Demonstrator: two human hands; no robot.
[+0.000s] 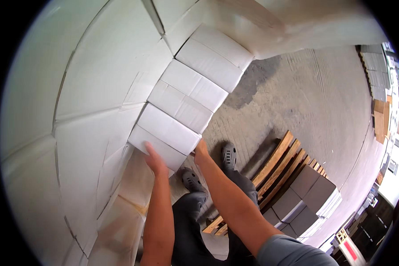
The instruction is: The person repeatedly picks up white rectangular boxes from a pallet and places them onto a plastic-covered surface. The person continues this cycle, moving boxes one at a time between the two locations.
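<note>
A white carton (166,133) sits at the near end of a row of like cartons, and both my hands grip it. My left hand (156,159) presses against its near side, with a finger reaching onto the top. My right hand (201,153) is closed around its right corner; some of those fingers are hidden by the carton. Just beyond it, and seemingly touching, lies a second white carton (188,91). Farther along the row is another white carton (215,55).
Tall stacked white cartons (106,75) form a wall on the left. At the lower right stands a wooden pallet (277,164) with stacked cartons (303,199) beside its slats. The concrete floor (292,97) has a dark stain. Brown cardboard (380,119) stands far right.
</note>
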